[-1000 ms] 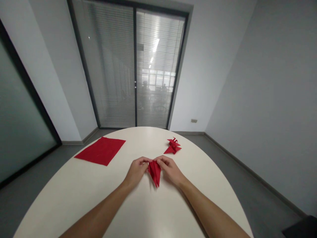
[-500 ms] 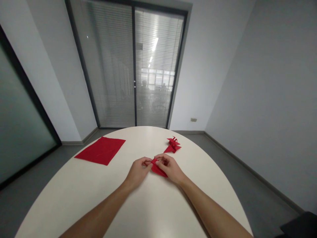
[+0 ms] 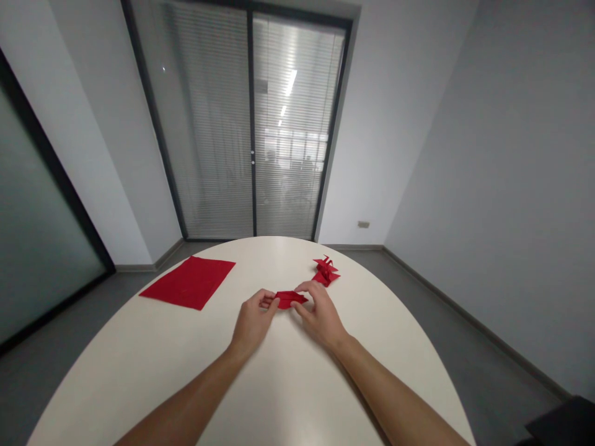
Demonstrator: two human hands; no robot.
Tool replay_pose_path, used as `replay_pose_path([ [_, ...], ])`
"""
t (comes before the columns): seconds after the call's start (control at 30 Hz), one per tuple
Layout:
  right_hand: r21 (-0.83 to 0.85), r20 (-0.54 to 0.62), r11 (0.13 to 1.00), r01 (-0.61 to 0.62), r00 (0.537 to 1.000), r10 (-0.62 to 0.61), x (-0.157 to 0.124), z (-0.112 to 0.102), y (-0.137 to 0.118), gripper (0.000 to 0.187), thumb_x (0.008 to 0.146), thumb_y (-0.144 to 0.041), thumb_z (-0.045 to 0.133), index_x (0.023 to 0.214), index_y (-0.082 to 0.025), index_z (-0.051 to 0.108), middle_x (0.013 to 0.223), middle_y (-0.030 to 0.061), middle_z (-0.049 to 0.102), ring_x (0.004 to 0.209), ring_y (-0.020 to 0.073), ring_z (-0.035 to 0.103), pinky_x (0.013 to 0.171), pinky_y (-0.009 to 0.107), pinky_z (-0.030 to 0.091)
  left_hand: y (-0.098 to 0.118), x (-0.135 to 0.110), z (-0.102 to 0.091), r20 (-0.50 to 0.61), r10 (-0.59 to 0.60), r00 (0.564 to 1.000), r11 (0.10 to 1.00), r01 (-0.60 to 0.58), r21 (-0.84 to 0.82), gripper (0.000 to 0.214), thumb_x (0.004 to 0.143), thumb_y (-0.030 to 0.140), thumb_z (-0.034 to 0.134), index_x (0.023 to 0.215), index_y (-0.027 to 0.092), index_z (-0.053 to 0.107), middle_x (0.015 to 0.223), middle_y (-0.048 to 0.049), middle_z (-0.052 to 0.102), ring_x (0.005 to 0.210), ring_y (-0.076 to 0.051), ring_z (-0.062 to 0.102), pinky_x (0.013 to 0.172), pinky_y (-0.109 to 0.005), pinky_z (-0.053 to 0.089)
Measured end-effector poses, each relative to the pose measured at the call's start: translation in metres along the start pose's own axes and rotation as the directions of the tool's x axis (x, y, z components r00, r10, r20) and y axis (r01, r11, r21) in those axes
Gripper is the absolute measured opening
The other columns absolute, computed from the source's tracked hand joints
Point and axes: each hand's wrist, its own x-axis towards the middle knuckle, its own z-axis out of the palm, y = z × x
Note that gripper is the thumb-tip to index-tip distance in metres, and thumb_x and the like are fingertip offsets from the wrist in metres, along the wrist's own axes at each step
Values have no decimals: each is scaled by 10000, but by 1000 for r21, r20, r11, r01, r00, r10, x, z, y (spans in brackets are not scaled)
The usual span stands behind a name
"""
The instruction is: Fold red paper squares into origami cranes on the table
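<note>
A small folded piece of red paper (image 3: 289, 298) is held just above the white round table (image 3: 279, 384), lying almost level between both hands. My left hand (image 3: 252, 319) pinches its left end with thumb and fingers. My right hand (image 3: 320, 311) pinches its right end, fingers curled over the paper. A flat stack of red paper sheets (image 3: 189, 282) lies to the far left. Finished red folded paper figures (image 3: 326, 272) sit just beyond my right hand.
The table's curved edge falls away to a grey floor (image 3: 469, 353) on the right and left. Glass doors with blinds (image 3: 251, 124) stand behind the table. A dark object (image 3: 564, 424) shows at the bottom right corner.
The folded red paper has been turned from hanging point-down to lying nearly level, and both hands have moved a little farther away across the table.
</note>
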Motion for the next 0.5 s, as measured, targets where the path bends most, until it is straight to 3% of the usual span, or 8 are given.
replay_pose_path([
  [0.07, -45, -30, 999, -19, 999, 18, -1, 1, -6, 78, 848, -266, 658, 891, -201, 664, 836, 39, 670, 811, 207, 602, 783, 342, 467, -1, 1, -2, -78, -2, 997, 1000, 1, -9, 167, 841, 358, 618, 842, 194, 654, 821, -44, 732, 786, -212, 690, 750, -322, 532],
  [0.13, 21, 25, 994, -110, 994, 109, -2, 5, -11, 139, 883, -327, 634, 845, -199, 675, 716, 18, 650, 669, 180, 578, 667, 310, 456, -1, 0, -2, -116, -5, 993, 999, 1, -39, 171, 851, 362, 619, 860, 194, 647, 848, -50, 733, 816, -220, 697, 742, -324, 545],
  [0.33, 459, 115, 832, -311, 950, 292, -3, 23, -19, 360, 831, -478, 701, 1024, -176, 669, 913, 84, 732, 770, 195, 660, 715, 319, 507, 5, -5, 4, -16, 94, 995, 989, -95, -117, 110, 858, 282, 634, 905, 188, 665, 916, -66, 736, 874, -214, 698, 867, -355, 545],
  [0.5, 473, 111, 810, -347, 935, 336, -2, 22, -18, 383, 778, -489, 744, 965, -162, 676, 859, 75, 727, 680, 172, 635, 635, 292, 482, 7, -8, 7, 56, 172, 983, 977, -163, -138, 94, 871, 255, 626, 926, 189, 665, 1005, -75, 706, 977, -212, 674, 912, -358, 541],
])
